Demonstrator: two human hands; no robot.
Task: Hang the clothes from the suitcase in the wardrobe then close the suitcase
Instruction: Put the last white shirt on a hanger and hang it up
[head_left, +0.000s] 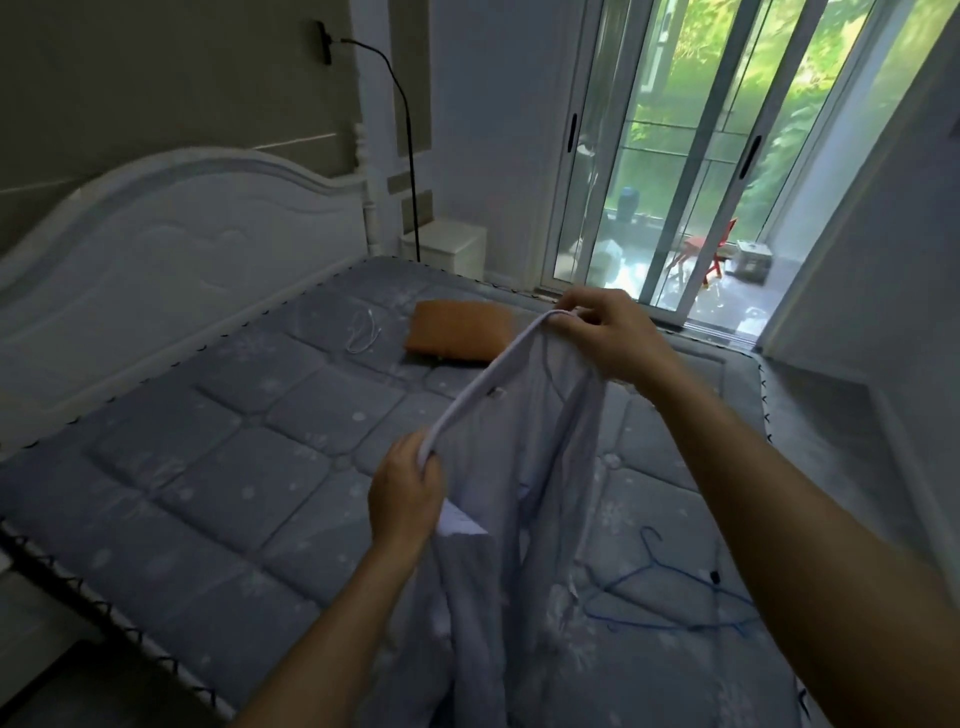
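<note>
I hold a pale lilac shirt up over the bed, its collar stretched taut between my hands. My left hand grips the near end of the collar. My right hand pinches the far end, higher up. The rest of the shirt hangs down and bunches on the mattress. A blue wire hanger lies on the mattress to the right, under my right forearm. A white hanger lies farther back. A folded orange garment sits beyond the shirt. Suitcase and wardrobe are out of view.
The quilted grey mattress fills the middle, with a white headboard on the left. A white nightstand and a black floor lamp stand in the corner. Glass sliding doors are at the back right.
</note>
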